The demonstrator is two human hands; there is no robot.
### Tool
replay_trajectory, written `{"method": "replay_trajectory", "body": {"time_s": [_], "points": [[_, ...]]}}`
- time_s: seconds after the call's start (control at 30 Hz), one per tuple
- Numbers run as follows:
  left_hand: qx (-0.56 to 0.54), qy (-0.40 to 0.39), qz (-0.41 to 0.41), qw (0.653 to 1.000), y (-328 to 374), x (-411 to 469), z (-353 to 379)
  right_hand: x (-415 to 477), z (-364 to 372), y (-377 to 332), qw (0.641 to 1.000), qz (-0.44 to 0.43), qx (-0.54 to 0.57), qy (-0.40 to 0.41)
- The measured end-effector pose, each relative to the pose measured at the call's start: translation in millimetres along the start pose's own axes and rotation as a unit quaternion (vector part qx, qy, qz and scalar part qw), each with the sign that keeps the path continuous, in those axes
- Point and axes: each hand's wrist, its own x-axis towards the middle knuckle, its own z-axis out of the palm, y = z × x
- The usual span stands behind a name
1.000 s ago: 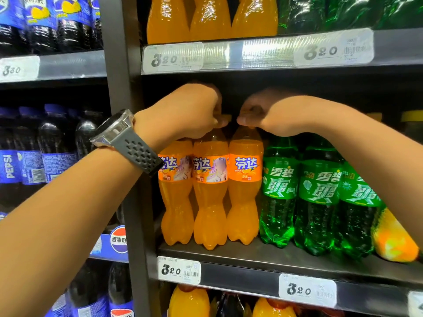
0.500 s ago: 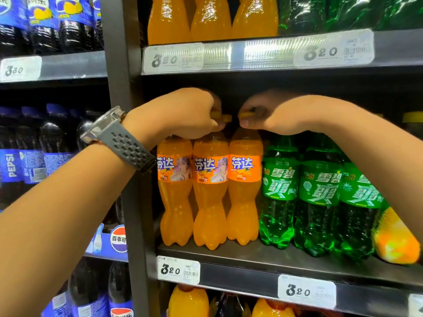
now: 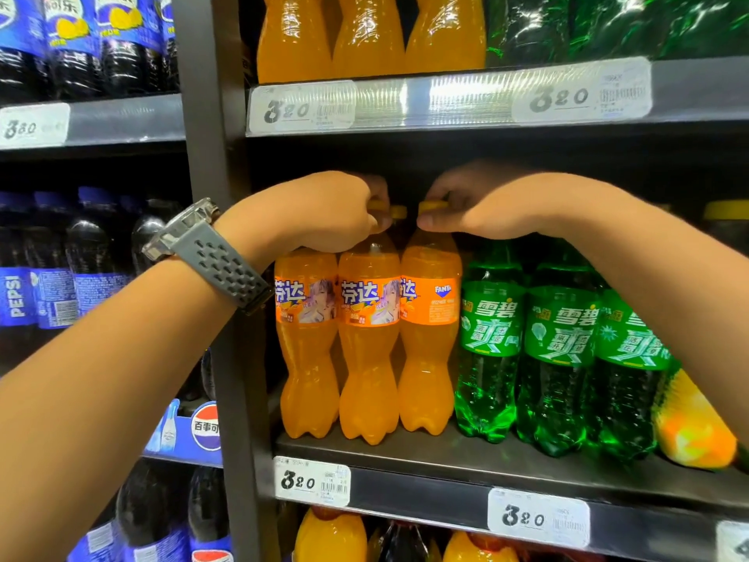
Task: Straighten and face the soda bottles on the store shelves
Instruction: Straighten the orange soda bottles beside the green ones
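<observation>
Store shelves fill the whole view, dark metal ones with white price tags (image 3: 311,481) along the front edges. Far on the left stand Pepsi bottles (image 3: 48,285) with blue labels. Next comes a left arm with a grey watch (image 3: 210,253) on the wrist.

The left hand (image 3: 324,212) sits on top of two orange Fanta bottles. Its fingers are curled shut around the yellow cap of the middle Fanta bottle (image 3: 369,338), and the hand rests on the left Fanta bottle (image 3: 306,342) too, hiding that cap. Both of these labels face the front.

The right hand (image 3: 478,208) is just beside the left hand. Its fingers (image 3: 431,224) pinch the yellow cap of the right Fanta bottle (image 3: 429,334). This bottle's label is turned sideways, so only part of the big words shows and the small Fanta logo is in front.

The step now looks like turning this bottle to face it. I think the next move is a small twist of the cap until the big words point out like its neighbours, while the bottle stays upright and in line.

Further right stand three green Sprite bottles (image 3: 559,358), labels mostly forward. At the far right, an orange and yellow bottle (image 3: 693,423) leans over and may need standing up later.
</observation>
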Motion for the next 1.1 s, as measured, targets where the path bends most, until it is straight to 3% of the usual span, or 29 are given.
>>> {"method": "replay_trajectory", "body": {"time_s": [0.2,0.3,0.47,0.6,0.77,0.97,1.1], "points": [[0.005,0.001,-0.002,1.000,1,1,-1,4,4,-5,0.999,0.006,-0.019,0.030],[0.008,-0.005,0.000,1.000,1,1,-1,3,0,-2,0.999,-0.017,-0.031,0.001],[0.001,-0.005,0.008,1.000,-1,1,-1,-7,-7,3,0.994,-0.023,0.095,-0.051],[0.015,0.006,0.001,1.000,-2,1,1,1,2,-3,1.000,0.002,-0.022,0.018],[0.009,-0.002,-0.007,1.000,-2,2,1,-6,-8,3,0.996,-0.028,0.076,-0.045],[0.003,0.003,-0.005,1.000,0,1,1,1,0,-6,1.000,0.001,-0.013,0.026],[0.010,0.004,-0.021,1.000,-1,2,2,-10,-11,4,0.994,-0.049,0.082,-0.054]]}}
